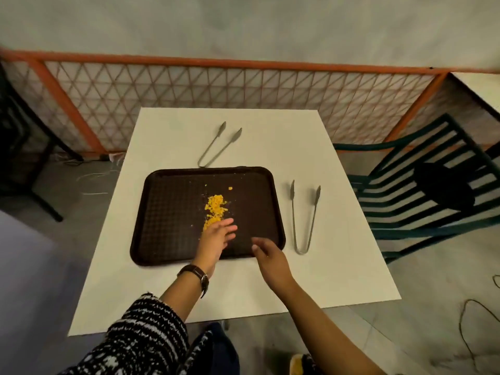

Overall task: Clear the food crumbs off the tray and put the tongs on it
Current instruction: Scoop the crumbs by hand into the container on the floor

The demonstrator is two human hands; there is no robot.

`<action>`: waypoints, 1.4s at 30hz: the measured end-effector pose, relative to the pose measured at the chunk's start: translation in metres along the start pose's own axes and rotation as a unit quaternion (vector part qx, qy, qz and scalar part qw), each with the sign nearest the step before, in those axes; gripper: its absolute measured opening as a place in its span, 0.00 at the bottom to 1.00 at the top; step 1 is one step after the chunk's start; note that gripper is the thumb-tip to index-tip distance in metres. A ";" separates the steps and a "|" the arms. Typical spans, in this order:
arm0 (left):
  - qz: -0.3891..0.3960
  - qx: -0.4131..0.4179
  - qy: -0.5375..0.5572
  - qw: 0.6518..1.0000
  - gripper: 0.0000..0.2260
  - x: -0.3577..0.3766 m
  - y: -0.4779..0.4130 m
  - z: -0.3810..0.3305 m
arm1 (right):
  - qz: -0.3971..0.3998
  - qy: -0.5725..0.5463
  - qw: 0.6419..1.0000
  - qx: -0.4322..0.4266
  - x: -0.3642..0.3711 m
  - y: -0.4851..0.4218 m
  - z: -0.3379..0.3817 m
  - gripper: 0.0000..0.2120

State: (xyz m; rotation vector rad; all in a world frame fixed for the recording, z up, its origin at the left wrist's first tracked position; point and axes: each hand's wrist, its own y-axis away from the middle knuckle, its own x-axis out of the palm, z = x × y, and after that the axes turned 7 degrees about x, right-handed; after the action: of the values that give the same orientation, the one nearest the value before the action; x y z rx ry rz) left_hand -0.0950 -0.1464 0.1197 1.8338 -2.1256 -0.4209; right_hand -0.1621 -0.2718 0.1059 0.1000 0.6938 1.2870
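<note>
A dark brown tray (167, 212) lies in the middle of a white table (162, 288). A streak of yellow food crumbs (214, 208) runs down the tray's centre. My left hand (216, 238), with a watch on its wrist, is open with its fingers spread at the near end of the crumbs. My right hand (266, 253) is open over the tray's near right edge and holds nothing. One pair of metal tongs (304, 217) lies on the table right of the tray. A second pair of tongs (217, 144) lies beyond the tray's far edge.
A dark green slatted chair (422, 196) stands close to the table's right side. An orange-framed lattice fence (243, 85) runs behind the table. A dark table base (32, 169) stands at the left. Cables (470, 326) lie on the floor at the right.
</note>
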 end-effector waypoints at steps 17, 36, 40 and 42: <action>-0.084 -0.036 -0.029 0.995 0.11 -0.086 -0.136 -0.003 | 0.088 0.221 0.964 -0.117 0.042 -0.162 0.033 0.26; -0.162 -0.054 0.020 0.985 0.10 -0.134 -0.149 0.024 | 0.283 0.305 0.860 -0.296 0.095 -0.211 0.032 0.30; -0.153 -0.038 0.008 0.987 0.10 -0.128 -0.146 0.025 | 0.283 0.233 0.886 -0.284 0.088 -0.187 0.025 0.27; -0.138 -0.030 -0.004 0.990 0.11 -0.124 -0.144 0.025 | 0.226 0.237 0.904 -0.277 0.079 -0.179 0.020 0.30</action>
State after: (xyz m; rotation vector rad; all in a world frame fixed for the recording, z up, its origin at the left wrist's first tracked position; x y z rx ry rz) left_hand 0.0417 -0.0439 0.0338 2.1007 -1.8462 -0.5478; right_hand 0.0086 -0.2493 0.0105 -0.5671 0.7064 1.9476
